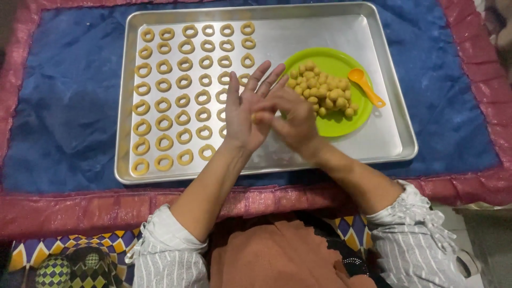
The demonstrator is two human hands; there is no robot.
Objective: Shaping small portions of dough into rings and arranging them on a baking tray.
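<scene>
Above tray's [397, 136] bare middle, pressed palms [266, 114]

**Blue cloth with a pink border, floor at the edges**

A crumpled blue cloth [69, 106] covers most of the view. A shiny pink border [80, 210] frames the blue cloth on its left, near and right sides. Past the border's near-left corner lies a fabric of yellow, purple and green diamonds [64, 261]. Beyond the near-right corner shows grey floor [490, 240]. Light is soft and even.
</scene>
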